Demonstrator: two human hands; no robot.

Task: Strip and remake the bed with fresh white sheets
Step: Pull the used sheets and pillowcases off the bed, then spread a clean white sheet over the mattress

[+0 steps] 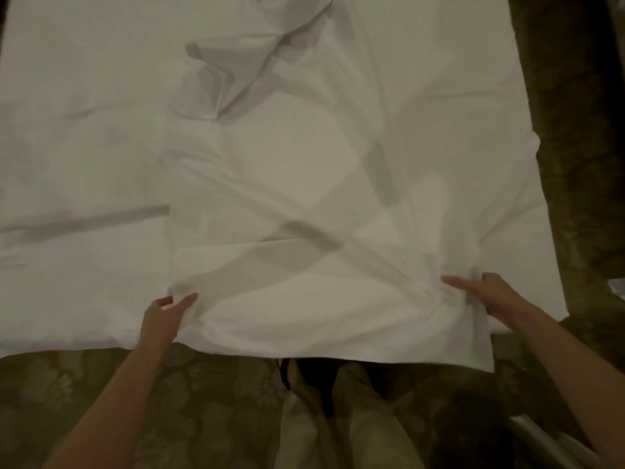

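The bed [84, 137] fills most of the view, already covered in white, and a patterned olive carpet [581, 164] shows beyond its right side and along its near edge. Over the bed's right half lies a fresh white sheet [304, 214], partly unfolded: its near edge hangs off the foot of the bed toward the person, fold creases cross it, and its far part is bunched in a crumpled heap [243, 69]. The left hand [165, 313] pinches the sheet's near left corner between thumb and fingers. The right hand [480, 292] grips a gather of cloth at the near right, fingers curled into it.

The step in hand looks like spreading the fresh sheet. The next move probably calls for lifting both corners together, drawing the cloth taut and shifting it leftward so it covers the whole mattress, then shaking out the far heap.

Both forearms are cut off at the frame's lower edge. Whether the white layer underneath is a mattress pad or another sheet cannot be told. The dark shapes beside the legs [355, 418] are too dim to name.
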